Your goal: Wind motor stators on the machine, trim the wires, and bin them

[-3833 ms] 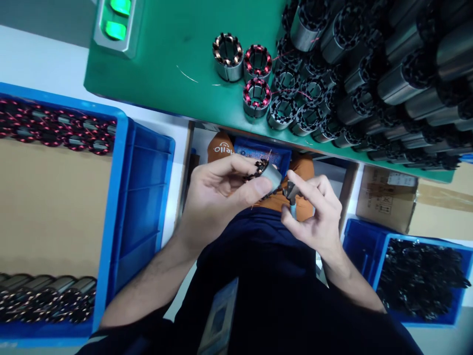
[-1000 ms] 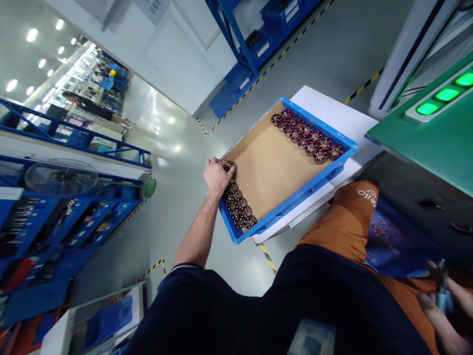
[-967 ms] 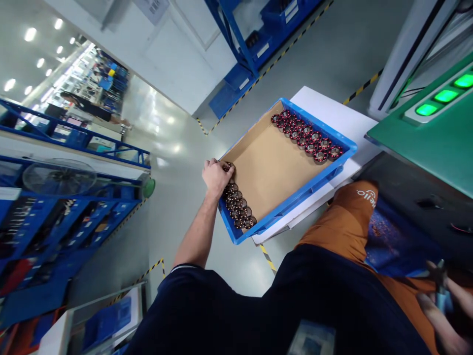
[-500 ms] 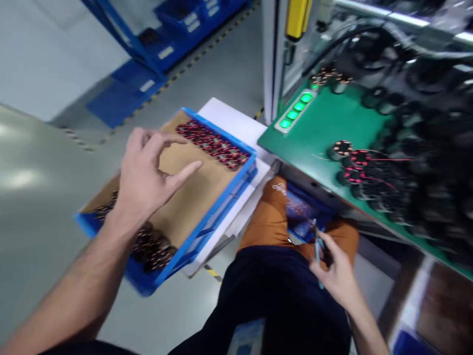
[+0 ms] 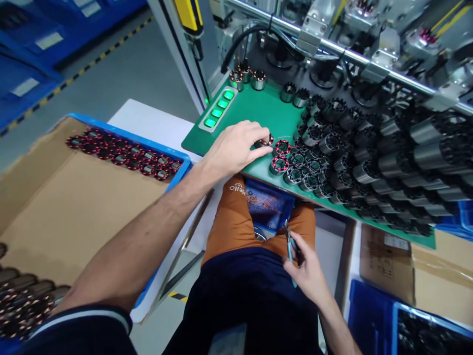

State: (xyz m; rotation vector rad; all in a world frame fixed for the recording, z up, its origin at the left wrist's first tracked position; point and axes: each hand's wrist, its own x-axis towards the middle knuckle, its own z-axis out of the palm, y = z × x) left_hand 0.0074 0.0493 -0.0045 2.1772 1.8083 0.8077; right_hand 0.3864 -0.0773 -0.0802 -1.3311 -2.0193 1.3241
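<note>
My left hand reaches over the green work surface, its thumb and fingers closed round a copper-wound motor stator that still stands at the surface. Beside it are two stators with red wire, one behind and one in front. Low over my lap, my right hand grips a pair of blue-handled nippers, jaws pointing away from me. To the left, a blue tray lined with cardboard carries rows of red-wound stators along its far side and copper-wound ones near me.
Many bare stator cores crowd the right of the green surface. A strip of green-lit buttons lies at its left edge, with winding machinery behind. Below hangs a blue bin of scraps. Cardboard boxes stand at right.
My left hand has gone from above the tray to the copper-wound stator on the green surface and closed round it. The view has swung right. My right hand keeps the nippers over my lap.
</note>
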